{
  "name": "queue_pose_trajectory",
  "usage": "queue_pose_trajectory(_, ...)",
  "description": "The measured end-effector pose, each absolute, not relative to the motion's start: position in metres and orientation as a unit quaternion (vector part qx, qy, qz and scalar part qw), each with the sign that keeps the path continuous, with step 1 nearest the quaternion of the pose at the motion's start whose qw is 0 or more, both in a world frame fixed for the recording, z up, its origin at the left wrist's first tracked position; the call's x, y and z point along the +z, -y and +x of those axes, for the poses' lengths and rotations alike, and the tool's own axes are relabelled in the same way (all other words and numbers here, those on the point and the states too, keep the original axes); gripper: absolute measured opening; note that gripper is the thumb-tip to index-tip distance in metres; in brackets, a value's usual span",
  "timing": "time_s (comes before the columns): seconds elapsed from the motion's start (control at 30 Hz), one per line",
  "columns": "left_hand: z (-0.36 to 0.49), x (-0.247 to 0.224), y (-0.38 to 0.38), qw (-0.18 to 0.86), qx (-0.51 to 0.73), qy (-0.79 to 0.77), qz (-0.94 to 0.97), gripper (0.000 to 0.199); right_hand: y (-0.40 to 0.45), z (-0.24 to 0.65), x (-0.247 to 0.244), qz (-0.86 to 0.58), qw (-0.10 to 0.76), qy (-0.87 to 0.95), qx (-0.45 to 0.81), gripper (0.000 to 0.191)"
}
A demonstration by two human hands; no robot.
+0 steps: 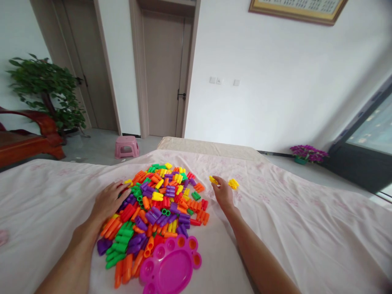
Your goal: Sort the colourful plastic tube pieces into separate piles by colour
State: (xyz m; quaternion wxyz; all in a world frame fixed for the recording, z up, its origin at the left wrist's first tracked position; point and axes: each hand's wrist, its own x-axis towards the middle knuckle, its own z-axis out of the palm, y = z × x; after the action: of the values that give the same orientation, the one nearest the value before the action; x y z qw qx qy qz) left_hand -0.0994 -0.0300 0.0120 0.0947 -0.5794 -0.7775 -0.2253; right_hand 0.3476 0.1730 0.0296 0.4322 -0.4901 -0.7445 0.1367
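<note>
A heap of plastic bullet-shaped building pieces (170,191) in purple, orange, green, red and yellow lies on the cloth between my hands. My left hand (106,201) rests against the heap's left edge, its fingers stretched out over the outer pieces; the fingertips are partly lost among them. To the right of the heap, my right hand (223,192) pinches a yellow building piece (213,179) between thumb and fingers, just above the cloth. Just right of that hand lies another yellow piece (233,183). A pink paw-shaped palette tray (174,269) sits at the near side, touching the heap.
A pale flowered cloth (294,228) with wrinkles covers the wide surface. Beyond it are a pink stool (126,147), a wooden armchair (36,134), a leafy plant (45,90), purple flowers (308,152) and a closed door (163,73). Orange patches show in several tray cups.
</note>
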Motion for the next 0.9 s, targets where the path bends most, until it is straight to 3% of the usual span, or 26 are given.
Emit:
queue_pose_trajectory(0.17,-0.103,0.008,0.027,0.085,-0.226,0.787,-0.568,0.056,-0.177,0.389,0.018,-0.569,0.373,0.733,0.034,0.035)
queue_pose_trajectory(0.33,-0.104,0.009,0.028,0.064,-0.22,0.797,-0.56,0.058,-0.171,0.393,0.016,-0.585,0.37,0.722,-0.005,0.033)
queue_pose_trajectory(0.53,-0.105,0.009,0.027,0.051,-0.218,0.803,-0.552,0.062,-0.164,0.39,0.023,-0.587,0.303,0.75,0.01,0.029)
queue_pose_trajectory(0.77,-0.106,0.007,0.027,0.051,-0.224,0.803,-0.55,0.06,-0.146,0.366,0.036,-0.525,0.319,0.788,0.037,0.026)
queue_pose_trajectory(0.9,-0.108,0.005,0.026,0.045,-0.225,0.803,-0.55,0.06,-0.125,0.336,0.049,-0.513,0.261,0.814,0.079,0.026)
